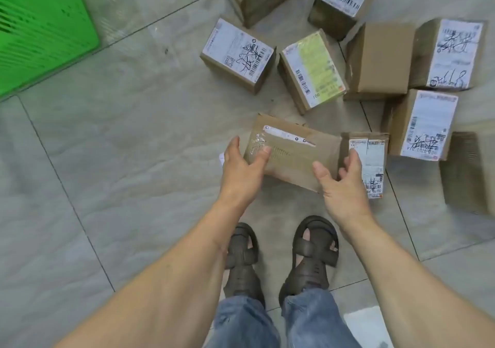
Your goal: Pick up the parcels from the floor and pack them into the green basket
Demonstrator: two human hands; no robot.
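Observation:
A flat brown cardboard parcel (294,152) with a torn label strip lies on the tiled floor just ahead of my feet. My left hand (242,168) grips its left end, thumb on top. My right hand (341,184) closes around its right end, thumb on the top face and fingers at the side. A narrow parcel with a white label (371,160) lies right against it on the right. Several more labelled boxes are scattered beyond, among them one with a yellow-green label (314,70). The green basket (40,31) stands at the upper left, cut off by the frame.
My two feet in dark sandals (281,259) stand just behind the flat parcel. A plain brown box (380,58) and a box at the right edge (468,171) crowd the right side. Grey floor tiles (134,146) stretch between the parcels and the basket.

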